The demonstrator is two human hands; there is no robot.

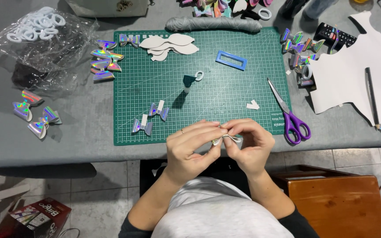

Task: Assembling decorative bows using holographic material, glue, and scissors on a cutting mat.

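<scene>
Packages observed: two.

1. Clear plastic bag (45, 42), crumpled, lying at the far left of the grey table (89, 128). Its upper part holds white rings (38, 24); a dark mass shows through the lower part, contents not identifiable.

2. Cardboard box (38, 218) on the tiled floor (106, 194), lower left, beneath the table edge. Rectangular, tilted, dark red and black with white lettering and small coloured pictures on one face.

No signs or screens in view.

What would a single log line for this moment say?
left hand: pinching white folded bow piece | right hand: pinching same piece | place: near edge of green cutting mat | nearby: purple scissors
</scene>
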